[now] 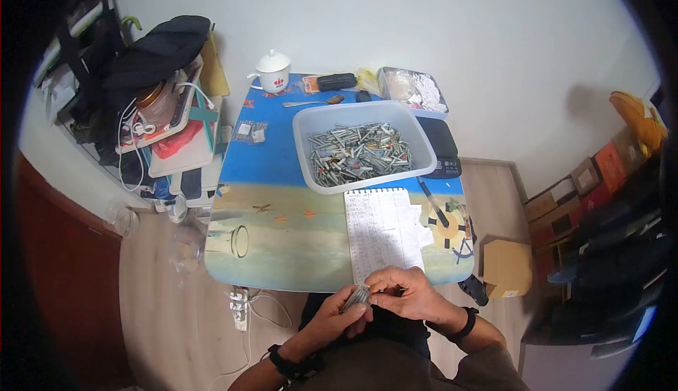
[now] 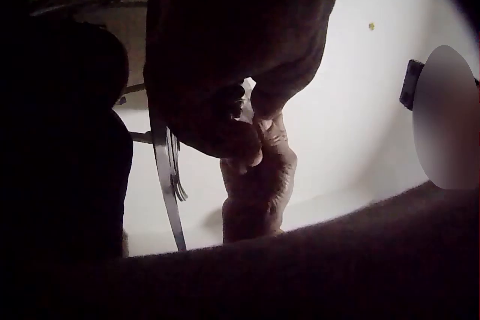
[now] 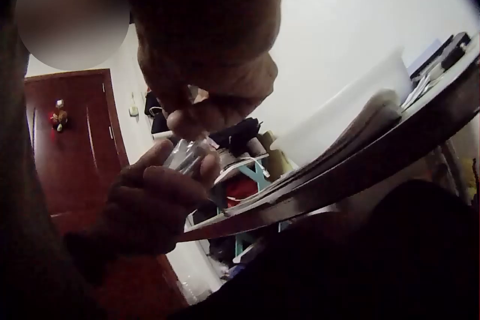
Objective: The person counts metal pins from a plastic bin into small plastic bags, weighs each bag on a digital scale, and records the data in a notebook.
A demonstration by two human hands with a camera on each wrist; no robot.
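A small clear plastic bag of slim metal pieces (image 1: pixel 359 296) is held in front of the body, just off the near edge of the table (image 1: pixel 282 271). My left hand (image 1: pixel 340 318) grips it with thumb and fingers. At its upper end, the fingers of my right hand (image 1: pixel 408 295) pinch the plastic. In the right wrist view the bag (image 3: pixel 184 158) shows between both hands' fingertips. The left wrist view is dark, with the fingers of both hands close together. Beyond them on the table stands a translucent tub (image 1: pixel 306 149) heaped with loose metal pieces (image 1: pixel 360 152).
A handwritten notebook (image 1: pixel 374 239) lies close ahead of the hands, with a dark-handled knife (image 1: pixel 436 207) to its right. Behind are a black scale (image 1: pixel 439 152), a lidded white mug (image 1: pixel 272 71), filled small bags (image 1: pixel 251 131) and a box with white contents (image 1: pixel 417 91).
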